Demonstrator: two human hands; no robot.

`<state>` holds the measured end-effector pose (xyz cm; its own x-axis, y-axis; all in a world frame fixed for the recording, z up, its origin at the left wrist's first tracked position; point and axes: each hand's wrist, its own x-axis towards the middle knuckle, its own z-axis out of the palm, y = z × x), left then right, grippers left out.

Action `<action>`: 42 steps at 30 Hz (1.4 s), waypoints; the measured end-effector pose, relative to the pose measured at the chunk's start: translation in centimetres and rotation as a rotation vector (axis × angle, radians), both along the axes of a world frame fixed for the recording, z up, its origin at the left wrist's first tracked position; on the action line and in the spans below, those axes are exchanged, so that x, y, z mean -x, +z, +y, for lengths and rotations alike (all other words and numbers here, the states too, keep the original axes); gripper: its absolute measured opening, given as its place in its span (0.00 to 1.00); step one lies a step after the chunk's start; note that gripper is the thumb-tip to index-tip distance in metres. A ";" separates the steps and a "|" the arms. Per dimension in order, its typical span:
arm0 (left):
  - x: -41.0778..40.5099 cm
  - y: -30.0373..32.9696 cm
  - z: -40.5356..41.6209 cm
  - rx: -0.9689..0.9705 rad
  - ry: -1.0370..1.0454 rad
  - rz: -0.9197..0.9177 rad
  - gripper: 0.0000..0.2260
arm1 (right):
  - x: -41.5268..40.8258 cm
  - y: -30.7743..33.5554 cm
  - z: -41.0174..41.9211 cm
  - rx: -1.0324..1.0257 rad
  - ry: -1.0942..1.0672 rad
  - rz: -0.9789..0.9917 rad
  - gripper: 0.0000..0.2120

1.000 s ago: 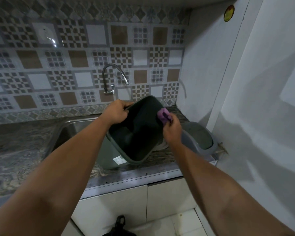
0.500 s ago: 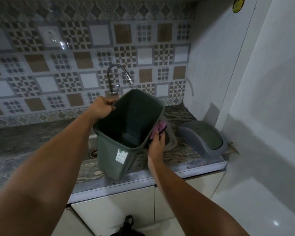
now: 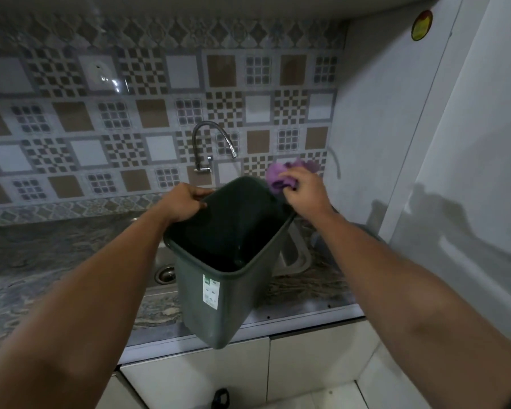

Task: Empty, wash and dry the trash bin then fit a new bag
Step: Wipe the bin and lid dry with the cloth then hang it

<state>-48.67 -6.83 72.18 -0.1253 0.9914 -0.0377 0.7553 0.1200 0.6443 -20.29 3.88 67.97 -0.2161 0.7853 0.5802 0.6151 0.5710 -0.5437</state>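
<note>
A dark green plastic trash bin (image 3: 219, 308) with a white label is held in the air in front of the counter edge, its opening tilted toward me. My left hand (image 3: 183, 203) grips the bin's far left rim. My right hand (image 3: 306, 188) is closed on a purple cloth (image 3: 278, 177) at the bin's far right rim. The inside of the bin looks dark and holds nothing that I can see.
The steel sink (image 3: 164, 261) with its drain lies behind the bin, under a curved tap (image 3: 210, 143). A marbled counter (image 3: 42, 255) stretches left. A white wall (image 3: 455, 172) closes the right side. A black bag (image 3: 222, 398) sits on the floor below the cabinets.
The bin has tilted upright and come nearer to me. My right hand with the cloth moved from the bin's right outer side up to the far right rim.
</note>
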 end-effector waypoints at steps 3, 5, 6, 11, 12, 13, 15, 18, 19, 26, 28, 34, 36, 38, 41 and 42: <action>-1.2 0.9 0.3 -0.002 -0.055 0.005 0.17 | 1.9 1.8 0.6 0.171 0.093 -0.698 0.12; -1.9 1.4 0.6 -0.003 -0.115 0.034 0.18 | 3.4 2.6 0.7 0.222 0.059 -0.997 0.20; -2.3 1.6 0.8 -0.005 -0.147 0.062 0.19 | 4.0 2.7 0.7 0.187 0.056 -1.125 0.22; -3.9 2.3 1.8 -0.043 -0.206 0.152 0.21 | 4.5 -1.0 3.0 0.122 0.119 -1.332 0.18; -4.1 2.3 2.0 -0.050 -0.207 0.159 0.21 | 4.5 -1.7 2.7 0.242 0.105 -1.244 0.19; -4.2 2.3 2.2 -0.054 -0.209 0.163 0.21 | 4.5 -2.2 2.3 0.394 0.088 -1.149 0.21; -4.5 2.2 2.4 -0.055 -0.226 0.166 0.21 | 4.4 -3.4 1.4 0.568 0.045 -1.046 0.27; -4.8 2.2 2.6 -0.066 -0.257 0.195 0.21 | 4.0 -5.4 1.4 0.626 -0.018 -1.042 0.35; -4.7 2.3 2.7 -0.070 -0.262 0.208 0.22 | 4.1 -5.5 1.7 0.609 -0.006 -1.051 0.36; -3.7 2.2 2.2 -0.050 -0.269 0.235 0.24 | 2.8 -3.8 1.9 0.293 0.120 -1.128 0.21; -3.6 2.3 2.0 -0.047 -0.260 0.208 0.23 | 1.9 -4.3 2.1 0.238 0.099 -1.188 0.22; -4.7 1.2 1.5 -0.127 -0.236 0.263 0.23 | 4.0 -4.7 -0.5 0.527 0.068 -1.082 0.30; -4.7 1.0 1.5 -0.134 -0.231 0.291 0.23 | 3.7 -5.4 -0.5 0.476 0.096 -1.189 0.28; -4.8 0.9 1.3 -0.136 -0.231 0.306 0.24 | 3.5 -5.7 -0.7 0.595 0.134 -1.268 0.27; -5.1 0.8 1.1 -0.151 -0.217 0.317 0.24 | 3.6 -4.7 -1.6 0.715 0.193 -1.297 0.23; -5.2 0.9 1.0 -0.161 -0.212 0.325 0.24 | 3.5 -4.2 -1.9 0.722 0.224 -1.244 0.22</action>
<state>-43.49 -5.80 73.03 0.1025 0.9865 0.1278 0.9195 -0.1430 0.3662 -23.78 2.01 63.75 -0.4290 0.7019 -0.5686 0.8299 0.5548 0.0587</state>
